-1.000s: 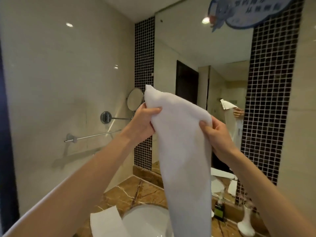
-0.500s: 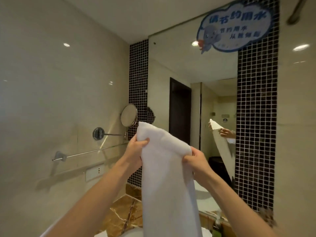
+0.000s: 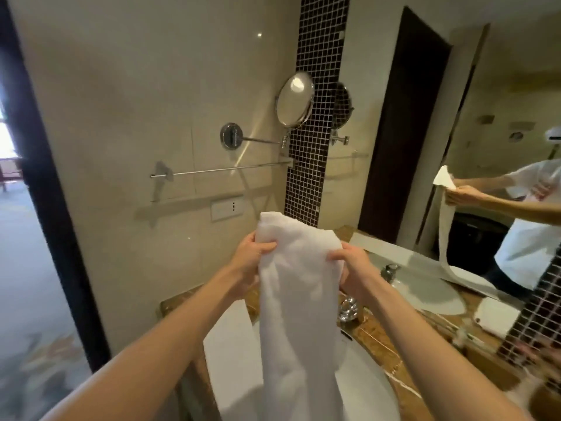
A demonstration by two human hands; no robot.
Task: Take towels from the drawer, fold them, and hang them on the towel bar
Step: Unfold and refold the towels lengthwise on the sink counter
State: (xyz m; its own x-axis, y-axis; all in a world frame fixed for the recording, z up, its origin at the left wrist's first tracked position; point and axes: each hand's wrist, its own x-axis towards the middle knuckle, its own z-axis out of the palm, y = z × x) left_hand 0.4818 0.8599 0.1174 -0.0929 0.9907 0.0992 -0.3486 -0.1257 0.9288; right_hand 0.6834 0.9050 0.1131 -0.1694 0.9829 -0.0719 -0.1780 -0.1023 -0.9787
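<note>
We can read no text, label, brand or number here. The only candidate we find is a reddish print [image 3: 543, 191] on the white shirt [image 3: 528, 244] reflected in the mirror [image 3: 501, 86], and it is too blurred for us to make out any letters.

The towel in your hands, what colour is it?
Plain white, no pattern. The towel shows best in the head view.
</note>
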